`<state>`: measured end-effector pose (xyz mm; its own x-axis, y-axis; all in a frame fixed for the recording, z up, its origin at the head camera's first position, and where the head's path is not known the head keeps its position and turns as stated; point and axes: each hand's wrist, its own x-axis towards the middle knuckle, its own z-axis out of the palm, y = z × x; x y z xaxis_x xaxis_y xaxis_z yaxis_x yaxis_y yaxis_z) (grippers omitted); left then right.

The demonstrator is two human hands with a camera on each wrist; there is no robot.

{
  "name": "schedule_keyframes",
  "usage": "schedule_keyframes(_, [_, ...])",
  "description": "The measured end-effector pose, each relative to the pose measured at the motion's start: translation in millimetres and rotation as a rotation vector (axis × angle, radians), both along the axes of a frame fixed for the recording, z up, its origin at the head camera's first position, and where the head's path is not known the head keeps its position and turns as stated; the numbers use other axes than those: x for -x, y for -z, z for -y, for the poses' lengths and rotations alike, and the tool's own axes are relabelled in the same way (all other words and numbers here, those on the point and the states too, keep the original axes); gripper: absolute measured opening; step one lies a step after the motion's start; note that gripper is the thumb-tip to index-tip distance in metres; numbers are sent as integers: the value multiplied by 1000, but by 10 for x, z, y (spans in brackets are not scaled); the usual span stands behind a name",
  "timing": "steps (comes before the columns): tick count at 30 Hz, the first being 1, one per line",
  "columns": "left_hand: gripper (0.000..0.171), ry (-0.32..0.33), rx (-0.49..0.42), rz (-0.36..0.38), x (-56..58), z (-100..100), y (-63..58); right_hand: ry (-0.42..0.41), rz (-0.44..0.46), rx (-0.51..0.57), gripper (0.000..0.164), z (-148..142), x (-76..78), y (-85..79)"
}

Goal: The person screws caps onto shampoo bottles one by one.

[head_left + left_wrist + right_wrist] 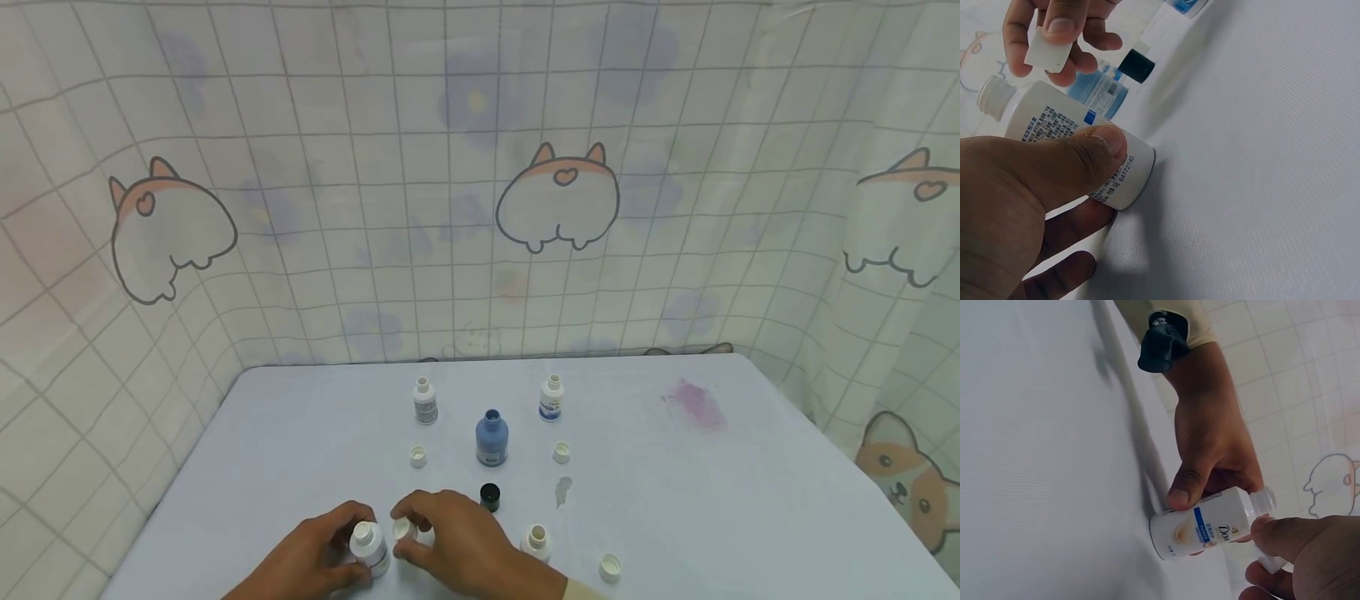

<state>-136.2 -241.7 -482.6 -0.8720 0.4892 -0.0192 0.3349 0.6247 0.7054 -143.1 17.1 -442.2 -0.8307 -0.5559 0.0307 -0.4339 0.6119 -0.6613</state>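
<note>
At the table's front, my left hand grips a small white bottle around its body. In the left wrist view, the bottle's neck is uncapped and printed text covers its side. A blue band and a "Dove" label mark the bottle in the right wrist view. Just to the right of it, my right hand pinches a white cap between thumb and fingers. The cap is held apart from the bottle's mouth. Part of the bottle is hidden by the left fingers.
Uncapped bottles stand beyond my hands: a white one, a blue one and another white one. White caps and a black cap lie before them. Beside my right forearm stands a white bottle, with a cap nearby.
</note>
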Motion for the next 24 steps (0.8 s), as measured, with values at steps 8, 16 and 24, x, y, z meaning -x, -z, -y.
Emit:
schedule_keyframes(8, [52,-6,3,-7,-7,-6,-7,54,22,41,32,42,19,-24])
schedule_keyframes(16, [52,-13,-10,13,-13,-15,-25,51,3,59,27,68,21,-22])
schedule_keyframes(24, [51,-16,7,10,-18,-27,-46,45,-17,94,29,101,31,-34])
